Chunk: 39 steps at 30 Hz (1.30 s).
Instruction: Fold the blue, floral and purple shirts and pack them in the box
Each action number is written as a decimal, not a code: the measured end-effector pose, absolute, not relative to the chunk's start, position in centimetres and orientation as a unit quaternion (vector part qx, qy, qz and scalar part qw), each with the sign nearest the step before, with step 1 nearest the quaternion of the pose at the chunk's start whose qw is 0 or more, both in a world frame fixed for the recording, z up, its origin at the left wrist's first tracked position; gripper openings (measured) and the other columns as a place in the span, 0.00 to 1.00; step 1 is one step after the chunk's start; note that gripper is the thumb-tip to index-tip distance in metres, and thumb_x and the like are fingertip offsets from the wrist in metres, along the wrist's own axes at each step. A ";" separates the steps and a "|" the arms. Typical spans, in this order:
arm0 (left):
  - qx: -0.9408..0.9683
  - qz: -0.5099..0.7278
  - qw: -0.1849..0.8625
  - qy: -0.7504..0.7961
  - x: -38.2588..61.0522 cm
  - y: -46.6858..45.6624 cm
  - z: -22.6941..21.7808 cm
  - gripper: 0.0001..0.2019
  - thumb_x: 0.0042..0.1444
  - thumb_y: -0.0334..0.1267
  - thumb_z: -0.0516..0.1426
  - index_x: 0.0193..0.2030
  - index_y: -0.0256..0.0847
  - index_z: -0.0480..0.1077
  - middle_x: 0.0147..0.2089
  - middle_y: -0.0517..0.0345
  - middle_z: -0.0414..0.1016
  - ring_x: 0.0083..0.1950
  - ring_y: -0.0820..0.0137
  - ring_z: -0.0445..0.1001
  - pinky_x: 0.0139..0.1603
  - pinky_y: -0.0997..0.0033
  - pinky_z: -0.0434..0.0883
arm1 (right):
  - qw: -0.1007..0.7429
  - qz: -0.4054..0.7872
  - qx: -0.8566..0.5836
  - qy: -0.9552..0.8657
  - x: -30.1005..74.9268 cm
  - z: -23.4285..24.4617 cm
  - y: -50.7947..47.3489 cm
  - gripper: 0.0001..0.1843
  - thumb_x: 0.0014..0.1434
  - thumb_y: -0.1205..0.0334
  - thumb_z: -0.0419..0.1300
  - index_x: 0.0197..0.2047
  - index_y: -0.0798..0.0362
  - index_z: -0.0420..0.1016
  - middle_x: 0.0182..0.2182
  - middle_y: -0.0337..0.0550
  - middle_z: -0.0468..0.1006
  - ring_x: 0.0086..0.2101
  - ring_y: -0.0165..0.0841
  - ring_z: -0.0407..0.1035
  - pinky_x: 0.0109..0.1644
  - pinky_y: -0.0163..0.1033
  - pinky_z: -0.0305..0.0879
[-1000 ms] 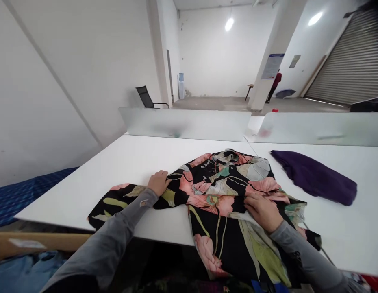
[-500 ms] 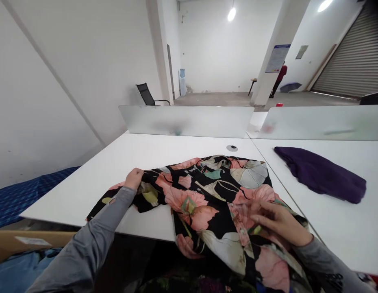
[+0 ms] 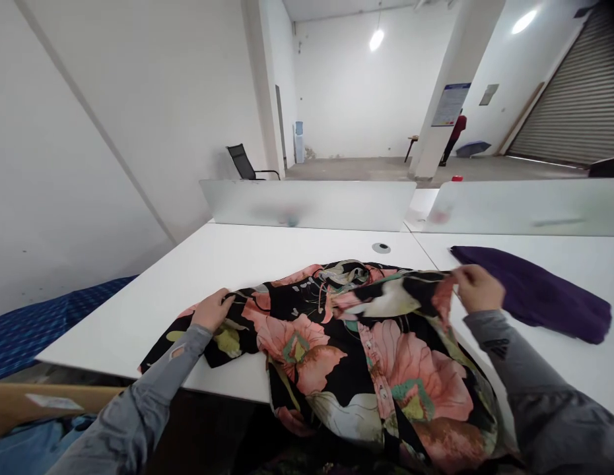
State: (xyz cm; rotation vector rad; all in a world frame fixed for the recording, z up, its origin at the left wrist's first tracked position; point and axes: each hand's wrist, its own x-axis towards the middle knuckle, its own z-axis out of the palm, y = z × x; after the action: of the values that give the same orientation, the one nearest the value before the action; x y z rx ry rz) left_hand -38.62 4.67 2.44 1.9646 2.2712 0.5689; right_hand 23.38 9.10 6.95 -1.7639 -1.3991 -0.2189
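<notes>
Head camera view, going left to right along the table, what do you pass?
Blue patterned cloth beside the table → left hand on the floral garment's sleeve → floral garment → right hand pinching the garment's far right edge → purple cloth lying on the white table.

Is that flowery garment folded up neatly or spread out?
Spread out, rumpled: the floral garment sprawls across the white table, hanging over its near edge.
</notes>
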 end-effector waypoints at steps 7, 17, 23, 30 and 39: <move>0.652 0.135 -0.094 0.740 -38.7 4.2 2.2 0.14 0.64 0.43 0.44 0.45 0.39 0.67 0.44 0.47 0.73 0.44 0.58 0.74 0.43 0.62 0.68 | 0.367 -0.145 -0.788 -0.473 29.6 6.0 4.6 0.12 0.53 0.54 0.53 0.35 0.51 0.73 0.33 0.57 0.77 0.35 0.51 0.72 0.35 0.53 0.66; 0.852 0.147 -0.148 0.480 -19.9 9.0 6.1 0.16 0.62 0.41 0.54 0.56 0.42 0.63 0.55 0.48 0.68 0.55 0.58 0.66 0.52 0.59 0.66 | 0.120 -0.066 -0.628 -0.766 19.5 3.4 6.2 0.21 0.60 0.56 0.52 0.54 0.52 0.74 0.50 0.52 0.76 0.48 0.45 0.71 0.48 0.46 0.68; 0.869 0.113 -0.079 0.475 -14.6 12.4 4.8 0.19 0.62 0.44 0.54 0.56 0.38 0.62 0.54 0.44 0.67 0.56 0.55 0.66 0.56 0.55 0.65 | 0.137 -0.024 -0.689 -0.711 20.7 6.8 8.6 0.22 0.59 0.45 0.53 0.45 0.51 0.79 0.32 0.46 0.80 0.34 0.41 0.74 0.38 0.41 0.66; 0.838 0.089 -0.024 0.538 -13.2 16.4 3.9 0.09 0.65 0.32 0.48 0.49 0.41 0.66 0.51 0.48 0.69 0.43 0.63 0.73 0.42 0.63 0.70 | 0.087 0.010 -0.682 -0.726 15.4 5.6 13.9 0.17 0.59 0.55 0.55 0.49 0.49 0.75 0.37 0.45 0.80 0.38 0.38 0.73 0.37 0.38 0.61; 0.848 0.172 0.094 0.493 -14.9 15.4 5.4 0.11 0.61 0.45 0.54 0.44 0.42 0.64 0.48 0.49 0.69 0.44 0.61 0.72 0.43 0.62 0.69 | 0.218 -0.034 -0.669 -0.710 16.3 7.1 16.5 0.12 0.57 0.57 0.51 0.33 0.48 0.75 0.27 0.43 0.78 0.29 0.36 0.69 0.30 0.37 0.57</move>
State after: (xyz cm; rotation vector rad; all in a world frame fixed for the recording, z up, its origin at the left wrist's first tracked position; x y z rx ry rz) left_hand -14.95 15.40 5.43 2.5153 1.4610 0.5089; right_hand 16.28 16.51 7.10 -1.8515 -1.9670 -0.0941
